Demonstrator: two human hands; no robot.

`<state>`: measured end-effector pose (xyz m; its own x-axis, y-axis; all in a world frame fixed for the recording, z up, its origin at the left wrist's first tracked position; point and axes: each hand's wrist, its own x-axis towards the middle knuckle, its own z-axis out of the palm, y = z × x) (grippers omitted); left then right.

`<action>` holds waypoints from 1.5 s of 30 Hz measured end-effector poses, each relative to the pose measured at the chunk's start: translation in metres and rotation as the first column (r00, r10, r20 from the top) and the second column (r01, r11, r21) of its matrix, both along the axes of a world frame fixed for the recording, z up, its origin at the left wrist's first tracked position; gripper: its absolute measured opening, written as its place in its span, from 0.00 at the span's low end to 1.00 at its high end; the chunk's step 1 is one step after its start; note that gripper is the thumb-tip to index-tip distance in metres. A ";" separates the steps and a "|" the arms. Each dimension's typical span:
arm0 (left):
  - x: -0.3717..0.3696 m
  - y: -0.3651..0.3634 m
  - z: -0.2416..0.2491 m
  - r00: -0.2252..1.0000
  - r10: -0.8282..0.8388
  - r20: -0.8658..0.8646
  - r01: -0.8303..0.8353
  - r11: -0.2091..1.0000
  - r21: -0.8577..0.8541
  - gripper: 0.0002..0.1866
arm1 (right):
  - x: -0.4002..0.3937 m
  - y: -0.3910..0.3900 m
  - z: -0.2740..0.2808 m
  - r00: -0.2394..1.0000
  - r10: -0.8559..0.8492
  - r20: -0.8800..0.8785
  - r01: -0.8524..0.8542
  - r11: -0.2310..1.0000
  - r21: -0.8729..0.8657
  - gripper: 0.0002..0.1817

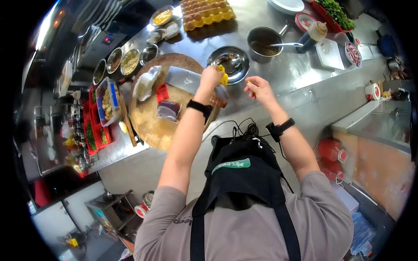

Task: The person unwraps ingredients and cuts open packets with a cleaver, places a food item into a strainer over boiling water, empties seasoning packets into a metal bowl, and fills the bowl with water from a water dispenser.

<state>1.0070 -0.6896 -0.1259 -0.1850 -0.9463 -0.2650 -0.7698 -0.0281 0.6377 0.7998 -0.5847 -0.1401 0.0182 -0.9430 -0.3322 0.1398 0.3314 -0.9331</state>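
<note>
My left hand is closed on a small yellow packet at the near left rim of a steel bowl. Some dark and reddish bits lie in that bowl. Right of it, my right hand is held in a pinch above the counter's front edge, with a tiny yellowish speck at the fingertips that is too small to name. Beneath my left hand a cleaver rests on the round wooden chopping board. A red packet, a dark sealed pouch and a white plastic bag also lie there.
Behind the bowl are a saucepan with a spoon in it, a sauce bottle and a yellow tray of eggs. Several ingredient bowls and a plastic tub stand left of the board. A white container sits right.
</note>
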 end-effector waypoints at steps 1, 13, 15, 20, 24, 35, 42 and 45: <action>-0.006 -0.009 0.004 0.998 0.045 -0.037 -0.038 0.983 0.179 0.20 | 0.001 0.002 -0.002 0.999 0.034 -0.033 -0.035 0.999 -0.031 0.07; -0.021 -0.036 0.005 0.817 0.447 -0.364 -0.231 0.832 0.504 0.24 | 0.015 -0.092 0.007 0.698 0.010 -0.716 -0.533 0.676 -0.510 0.13; -0.023 -0.034 0.015 0.788 0.472 -0.395 -0.237 0.825 0.513 0.21 | 0.015 -0.107 0.004 0.722 -0.018 -0.691 -0.524 0.638 -0.564 0.09; -0.021 -0.026 0.027 0.866 0.261 -0.427 -0.167 0.955 0.245 0.17 | 0.004 -0.129 0.006 0.787 0.007 -0.617 -0.391 0.779 -0.490 0.09; -0.005 -0.036 0.000 0.945 0.004 -0.327 -0.013 1.000 -0.025 0.15 | 0.001 -0.133 0.011 0.794 0.121 -0.596 -0.413 0.827 -0.382 0.10; -0.010 -0.037 -0.005 0.981 0.038 -0.190 -0.079 0.974 -0.213 0.06 | 0.005 -0.126 0.011 0.821 0.084 -0.565 -0.376 0.825 -0.422 0.11; -0.018 -0.036 -0.008 0.916 0.085 -0.392 -0.109 0.993 -0.040 0.06 | 0.008 -0.130 0.007 0.819 0.128 -0.560 -0.415 0.806 -0.423 0.11; -0.014 -0.039 -0.007 0.894 0.146 -0.424 -0.146 0.989 0.033 0.06 | 0.008 -0.132 0.009 0.880 0.090 -0.466 -0.325 0.829 -0.455 0.10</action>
<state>0.9928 -0.7283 -0.1334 -0.1394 -0.9714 -0.1923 -0.4131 -0.1195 0.9028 0.8081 -0.7165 -0.1307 0.2081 -0.9635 0.1683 -0.3075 -0.2278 -0.9239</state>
